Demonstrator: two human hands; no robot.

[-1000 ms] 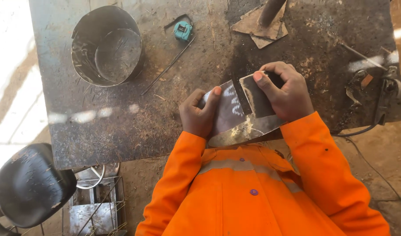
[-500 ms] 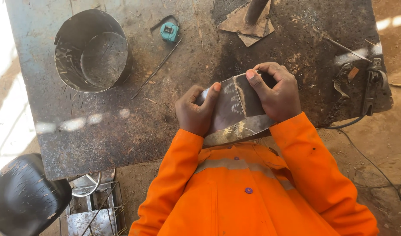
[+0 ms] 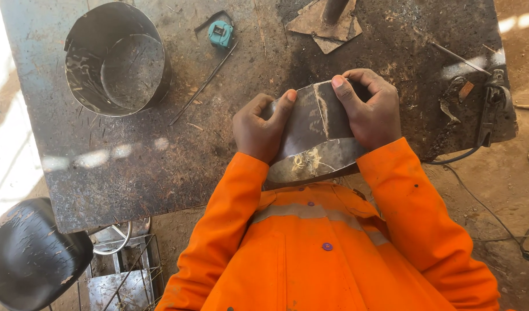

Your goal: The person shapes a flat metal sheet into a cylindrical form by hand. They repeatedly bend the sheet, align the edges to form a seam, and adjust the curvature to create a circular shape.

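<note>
A curved piece of grey sheet metal stands at the near edge of the steel workbench, held from both sides. My left hand clasps its left edge with the thumb on the face. My right hand grips the right edge, index finger pressed on a seam near the top. Both arms wear orange sleeves. The lower part of the sheet shows scratch marks and curls towards my chest.
A round sheet-metal cylinder stands at the bench's far left. A teal tape measure and a thin rod lie near it. A flat plate with a post sits far centre, a clamp with cable at right. Black seat lower left.
The camera view shifted slightly; the hands and sheet metal stay in the same grip, with the right index finger settling on the seam.
</note>
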